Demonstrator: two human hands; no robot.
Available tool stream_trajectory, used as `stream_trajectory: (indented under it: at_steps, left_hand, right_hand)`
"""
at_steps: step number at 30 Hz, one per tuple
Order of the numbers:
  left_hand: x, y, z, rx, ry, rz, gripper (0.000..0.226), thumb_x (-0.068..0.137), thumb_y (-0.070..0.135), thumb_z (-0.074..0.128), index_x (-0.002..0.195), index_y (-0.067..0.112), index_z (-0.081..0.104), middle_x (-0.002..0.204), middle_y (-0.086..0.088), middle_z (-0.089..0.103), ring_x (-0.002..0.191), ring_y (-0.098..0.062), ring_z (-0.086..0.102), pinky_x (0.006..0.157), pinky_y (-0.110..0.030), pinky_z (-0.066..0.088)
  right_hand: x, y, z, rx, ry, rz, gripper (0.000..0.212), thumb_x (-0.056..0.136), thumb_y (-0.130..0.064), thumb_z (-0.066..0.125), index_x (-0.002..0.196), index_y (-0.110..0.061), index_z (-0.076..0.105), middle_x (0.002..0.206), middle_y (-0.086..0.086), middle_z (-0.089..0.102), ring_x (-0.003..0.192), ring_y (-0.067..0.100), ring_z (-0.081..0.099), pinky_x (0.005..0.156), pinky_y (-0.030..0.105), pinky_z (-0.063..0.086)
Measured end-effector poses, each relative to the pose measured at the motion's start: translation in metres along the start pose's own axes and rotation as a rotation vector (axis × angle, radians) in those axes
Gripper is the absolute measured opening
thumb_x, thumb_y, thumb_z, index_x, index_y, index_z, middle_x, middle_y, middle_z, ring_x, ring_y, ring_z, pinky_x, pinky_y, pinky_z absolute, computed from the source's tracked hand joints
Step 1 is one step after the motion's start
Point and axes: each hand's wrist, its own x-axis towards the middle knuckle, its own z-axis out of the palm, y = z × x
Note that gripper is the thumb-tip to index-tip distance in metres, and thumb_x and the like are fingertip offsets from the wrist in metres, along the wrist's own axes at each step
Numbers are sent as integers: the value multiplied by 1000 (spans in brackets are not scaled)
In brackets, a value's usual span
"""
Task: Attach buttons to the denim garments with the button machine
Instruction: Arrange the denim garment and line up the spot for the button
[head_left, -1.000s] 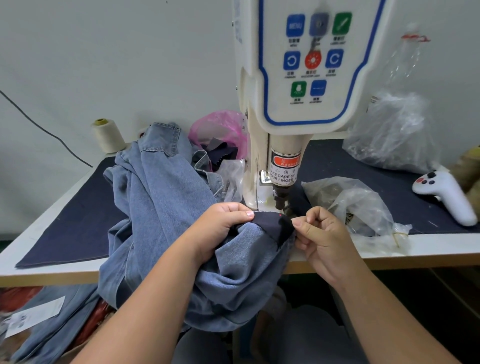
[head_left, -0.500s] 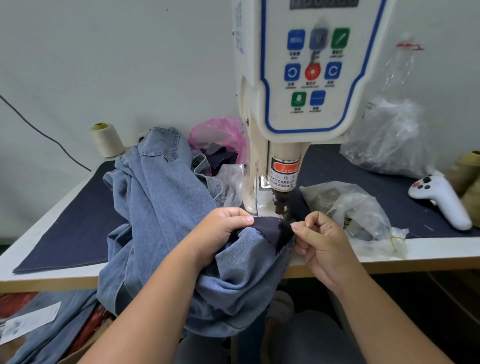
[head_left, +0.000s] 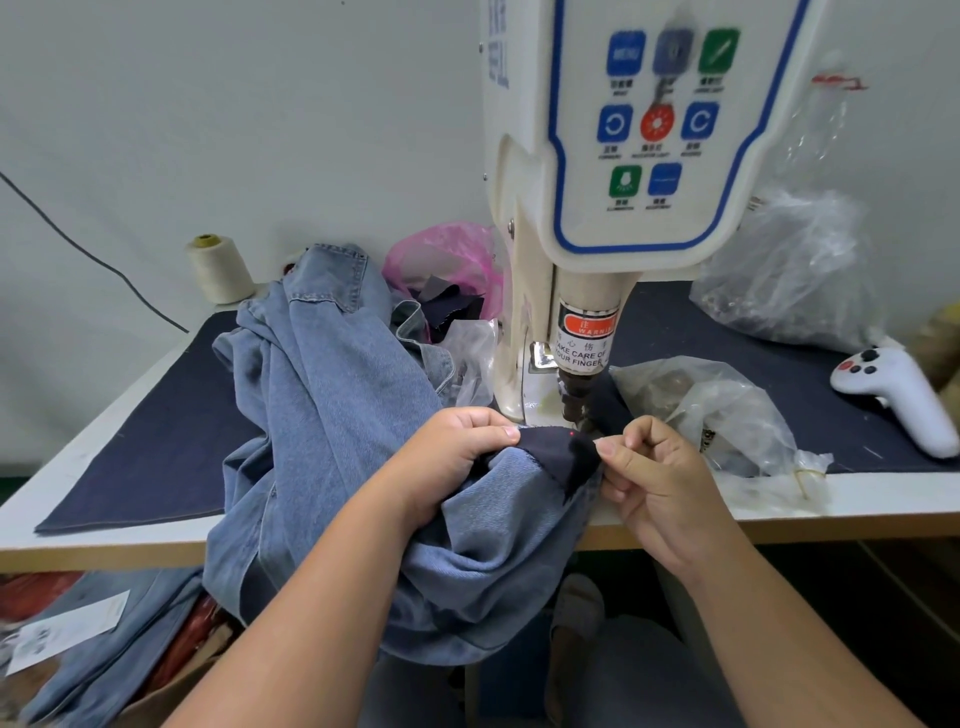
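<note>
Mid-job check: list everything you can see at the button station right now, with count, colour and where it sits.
button machine: one, cream with blue-edged panel, table centre
denim garment: one, light blue, heaped left of machine, draped over table edge
dark patch: one, navy, on the denim below the machine head
thread cone: one, cream, back left
pink bag: one, behind denim
clear bags: several, right of machine
controller: one, white, far right
table mat: one, navy
left hand: grips denim
right hand: pinches patch edge
</note>
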Motion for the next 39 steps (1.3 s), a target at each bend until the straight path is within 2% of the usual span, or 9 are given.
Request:
stream_trajectory:
  at_steps: [11, 16, 27, 34, 39]
  left_hand:
    - [-2, 2, 2, -4, -2, 2, 14, 94, 7, 61, 82, 7, 66, 83, -15, 60, 69, -19, 56, 66, -25, 48]
    - [-3, 3, 2, -8, -5, 3, 13, 95, 7, 60, 83, 6, 66, 79, -13, 62, 68, -17, 58, 66, -25, 49]
    - [-5, 4, 3, -31, -20, 9, 15, 95, 6, 59, 81, 6, 65, 72, -7, 64, 63, -14, 58, 62, -21, 50]
    - [-5, 3, 1, -30, -27, 11, 15, 95, 7, 60, 81, 7, 67, 70, -5, 66, 62, -11, 61, 60, -19, 51]
    - [-4, 3, 2, -41, -21, 9, 17, 94, 6, 60, 79, 8, 66, 67, -4, 65, 60, -12, 60, 58, -20, 50]
  right_hand:
    - [-2, -2, 4, -4, 5, -3, 24, 71, -5, 69, 60, -22, 57, 70, 12, 45, 47, 10, 43, 44, 20, 41]
    - [-3, -3, 3, -12, -2, 0, 25, 73, -4, 68, 61, -22, 57, 67, 10, 52, 48, 9, 44, 45, 19, 41]
    - [-1, -1, -1, -11, -19, -5, 25, 75, -3, 67, 62, -23, 58, 67, 9, 49, 48, 9, 44, 45, 19, 42]
    - [0, 0, -3, 0, -45, -3, 25, 74, -6, 72, 63, -23, 58, 66, 5, 57, 49, 9, 46, 46, 19, 42]
    - [1, 0, -1, 8, -42, 4, 25, 75, -3, 68, 63, -22, 57, 64, 4, 54, 49, 9, 45, 45, 19, 42]
